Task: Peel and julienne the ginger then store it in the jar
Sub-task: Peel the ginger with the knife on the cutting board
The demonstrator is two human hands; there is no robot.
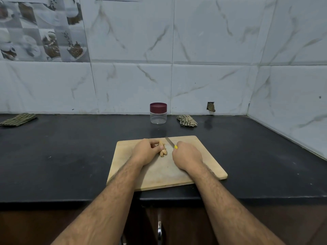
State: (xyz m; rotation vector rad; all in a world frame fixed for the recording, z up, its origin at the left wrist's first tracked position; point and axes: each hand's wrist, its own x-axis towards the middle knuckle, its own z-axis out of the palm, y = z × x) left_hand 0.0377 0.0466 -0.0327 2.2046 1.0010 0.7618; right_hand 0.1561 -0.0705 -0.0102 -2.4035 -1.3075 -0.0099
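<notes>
A knobbly piece of ginger (pixel 163 151) lies on the wooden cutting board (pixel 203 156) near its far middle. My left hand (pixel 146 152) grips the ginger's left side with thumb and curled fingers. My right hand (pixel 187 155) holds a knife (pixel 170 142) with a yellow handle, its blade pointing away and to the left, just right of the ginger. A clear jar (pixel 158 116) with a maroon lid on it stands upright behind the board, near the wall.
The black countertop (pixel 62 156) carries a crumpled checked cloth (pixel 187 120) right of the jar and a folded green cloth (pixel 17 119) at far left. Tiled walls close the back and right side. The counter's front edge lies just below the board.
</notes>
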